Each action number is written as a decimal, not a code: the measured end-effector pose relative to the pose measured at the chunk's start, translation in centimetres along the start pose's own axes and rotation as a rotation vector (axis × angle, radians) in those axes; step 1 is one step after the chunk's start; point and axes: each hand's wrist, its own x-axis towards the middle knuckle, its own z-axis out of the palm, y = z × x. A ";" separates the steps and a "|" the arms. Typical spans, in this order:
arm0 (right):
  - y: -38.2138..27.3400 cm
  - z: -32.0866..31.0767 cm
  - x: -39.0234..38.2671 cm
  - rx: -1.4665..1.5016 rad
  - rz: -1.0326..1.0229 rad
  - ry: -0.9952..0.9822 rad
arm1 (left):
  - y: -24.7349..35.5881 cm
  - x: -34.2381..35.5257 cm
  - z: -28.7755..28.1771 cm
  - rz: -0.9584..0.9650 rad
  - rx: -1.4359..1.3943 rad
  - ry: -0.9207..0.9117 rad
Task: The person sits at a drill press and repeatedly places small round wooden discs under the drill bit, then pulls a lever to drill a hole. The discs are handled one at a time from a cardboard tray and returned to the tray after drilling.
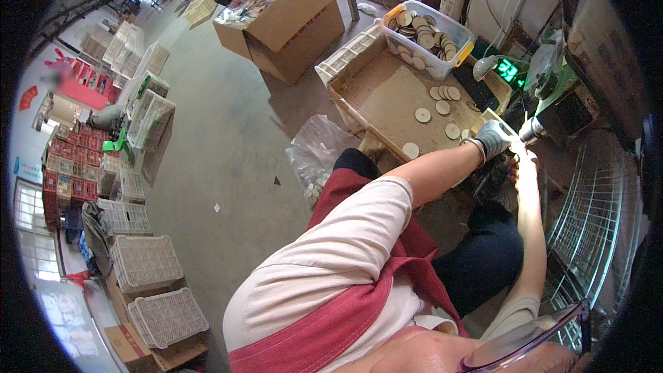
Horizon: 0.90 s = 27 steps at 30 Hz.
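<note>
My left hand (494, 139), in a grey-white glove, is closed at the work machine, its fingertips meeting those of my right hand. My right hand (525, 157) is bare and closed, brightly lit. What the fingers hold is too small and overexposed to make out. Right beside them is a metal cylindrical machine head (531, 130). A pale wooden strip or edge (498, 122) lies just behind the glove. Several round wooden discs with a small centre hole, such as this disc (423, 115), lie on a cardboard-lined tray (380, 90) left of my hands.
A clear bin with yellow handles (423, 55) holds more discs at the tray's far end. A lamp (485, 66) and green-lit display (507, 70) stand behind my hands. Wire racking (587, 214) is at right. A plastic bag (318, 145) and large carton (297, 34) sit on the floor.
</note>
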 end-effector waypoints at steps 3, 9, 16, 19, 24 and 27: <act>-0.2 -0.2 -0.3 -0.026 0.015 0.005 | 0.1 -0.1 0.2 0.001 0.025 -0.015; -0.7 1.0 -1.1 -0.046 0.009 0.026 | -0.1 0.0 -0.4 -0.052 0.057 -0.015; 0.2 -0.6 -0.4 0.092 -0.035 -0.040 | 0.9 -0.9 0.0 0.055 -0.124 -0.121; -1.4 2.1 -1.6 0.236 -0.056 -0.118 | -0.8 -0.1 -0.6 0.078 -0.432 -0.142; -1.0 1.0 -0.4 0.006 0.038 0.044 | 0.2 -0.5 -2.1 0.066 -0.292 -0.192; -0.5 0.9 0.1 -0.068 0.112 0.212 | 1.0 0.1 -1.7 -0.125 0.051 -0.183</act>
